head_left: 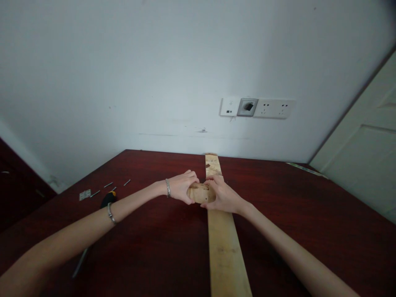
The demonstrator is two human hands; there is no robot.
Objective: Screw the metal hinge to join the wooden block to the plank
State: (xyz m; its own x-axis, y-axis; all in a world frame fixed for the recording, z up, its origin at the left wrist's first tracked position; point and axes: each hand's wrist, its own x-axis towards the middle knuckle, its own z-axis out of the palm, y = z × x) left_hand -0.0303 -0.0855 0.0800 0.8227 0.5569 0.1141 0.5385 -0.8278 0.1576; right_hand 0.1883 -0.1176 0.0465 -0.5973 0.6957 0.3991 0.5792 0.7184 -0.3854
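Observation:
A short wooden block [199,194] with a small dark hole is gripped between both hands, over a long wooden plank [227,251] that runs away from me toward the wall. My left hand [185,186] closes around the block's left end, its wrist wearing bracelets. Around the right end, my right hand [222,194] is closed, thumb and fingers on the wood above the plank. The block covers part of the plank; whether they touch, I cannot tell. Under my left forearm lies a screwdriver with a black and yellow handle [108,199], its shaft partly hidden.
Several screws [95,193] and a small metal plate with holes [84,194] lie at the left of the dark red table [154,247]. A white wall with sockets [274,108] stands behind. A thin strip [306,169] lies at the far right edge, by a door [365,144].

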